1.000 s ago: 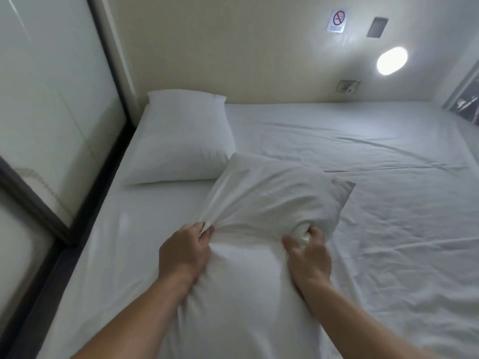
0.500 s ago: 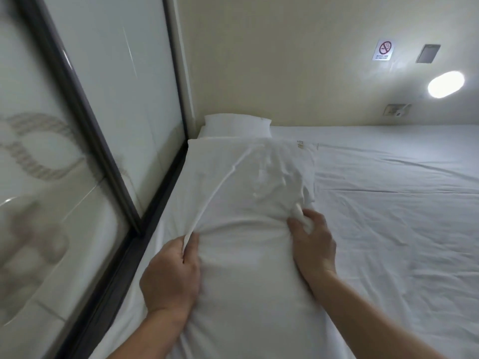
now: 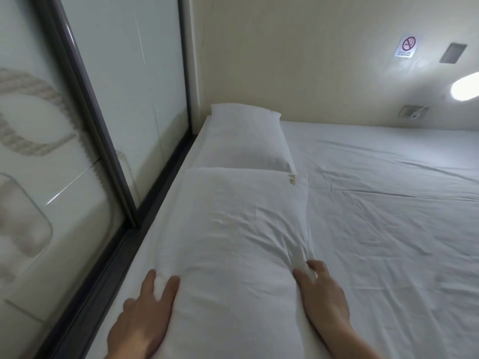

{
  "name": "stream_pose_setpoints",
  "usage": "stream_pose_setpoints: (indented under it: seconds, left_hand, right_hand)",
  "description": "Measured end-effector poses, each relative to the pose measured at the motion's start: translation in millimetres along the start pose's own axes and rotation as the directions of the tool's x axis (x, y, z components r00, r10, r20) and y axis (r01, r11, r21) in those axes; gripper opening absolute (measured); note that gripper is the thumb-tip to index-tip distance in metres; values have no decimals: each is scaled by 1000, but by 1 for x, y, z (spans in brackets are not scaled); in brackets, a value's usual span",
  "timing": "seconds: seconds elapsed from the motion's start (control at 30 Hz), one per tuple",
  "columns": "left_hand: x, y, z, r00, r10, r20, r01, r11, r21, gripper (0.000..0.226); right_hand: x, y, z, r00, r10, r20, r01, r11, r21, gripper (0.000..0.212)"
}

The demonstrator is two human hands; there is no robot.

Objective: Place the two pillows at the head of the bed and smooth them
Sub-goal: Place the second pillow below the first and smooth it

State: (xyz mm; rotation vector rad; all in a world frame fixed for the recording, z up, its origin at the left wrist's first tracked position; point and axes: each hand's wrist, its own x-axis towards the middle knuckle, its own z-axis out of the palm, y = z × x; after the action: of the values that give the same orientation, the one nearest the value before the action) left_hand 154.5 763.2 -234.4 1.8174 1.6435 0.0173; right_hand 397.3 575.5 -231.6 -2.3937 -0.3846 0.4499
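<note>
Two white pillows lie in a row along the bed's left edge. The far pillow (image 3: 246,138) sits in the corner against the wall. The near pillow (image 3: 233,242), creased and with a small gold embroidered mark at its far right corner, lies flat just in front of it, touching it. My left hand (image 3: 145,320) rests on the near pillow's left side with fingers spread. My right hand (image 3: 324,299) lies along its right side, fingertips pinching a fold of the cover.
The white bed sheet (image 3: 388,216) stretches wrinkled to the right. A frosted glass partition with a dark frame (image 3: 116,177) runs close along the left. On the beige wall are a no-smoking sign (image 3: 406,46), a lamp (image 3: 465,86) and a socket (image 3: 412,111).
The near pillow was swung left from the middle of the bed and laid flat in line with the far one. My left hand has let go and spread out.
</note>
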Motion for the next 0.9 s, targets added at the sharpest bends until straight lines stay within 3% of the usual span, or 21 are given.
stream_pose_setpoints:
  seconds: [0.17, 0.27, 0.33, 0.4, 0.47, 0.5, 0.57, 0.63, 0.67, 0.7, 0.73, 0.8, 0.83, 0.9]
  left_hand:
    - [-4, 2, -4, 999, -46, -17, 47, 995, 92, 87]
    - [1, 27, -16, 987, 16, -159, 28, 963, 269, 84]
    - [5, 60, -15, 947, 190, -259, -126, 961, 245, 78]
    - [8, 100, -5, 867, 418, -271, -353, 899, 259, 73]
    - [8, 120, 16, 821, 557, -128, -493, 803, 336, 69]
    - [9, 116, 28, 827, 562, -11, -514, 764, 389, 68]
    - [14, 90, 44, 876, 455, 158, -472, 742, 477, 69]
    - [23, 78, 36, 925, 351, 146, -377, 797, 472, 71]
    - [26, 83, 29, 939, 329, 103, -339, 825, 452, 72]
    - [27, 92, 23, 938, 345, 31, -324, 844, 427, 72]
    - [28, 104, 21, 916, 398, -48, -347, 847, 404, 72]
    - [25, 126, 29, 842, 532, -88, -460, 794, 399, 69]
    - [23, 130, 37, 831, 555, -34, -497, 769, 403, 69]
    - [23, 122, 55, 855, 513, 78, -492, 753, 438, 70]
  right_hand:
    - [-1, -6, -1, 999, 36, 24, -35, 999, -28, 50]
    - [3, -18, -10, 999, 46, 19, -42, 980, -197, 58]
    - [8, -36, -14, 996, -80, -36, 65, 951, -303, 65]
    - [10, -62, -6, 954, -298, -10, 278, 901, -332, 67]
    - [7, -76, 13, 872, -459, 171, 489, 801, -344, 66]
    - [10, -70, 23, 847, -452, 279, 529, 768, -360, 65]
    - [31, -47, 25, 900, -256, 354, 398, 816, -419, 66]
    - [56, -37, 4, 973, 37, 227, 65, 902, -426, 68]
    - [64, -38, -9, 985, 88, 147, -19, 909, -416, 68]
    - [67, -45, -15, 996, 27, 85, 11, 910, -415, 68]
    - [68, -56, -14, 991, -125, 50, 135, 903, -408, 67]
    - [59, -78, 0, 896, -425, 132, 443, 828, -344, 67]
    - [54, -82, 11, 850, -468, 242, 525, 786, -327, 68]
    - [53, -76, 32, 822, -394, 411, 534, 783, -319, 68]
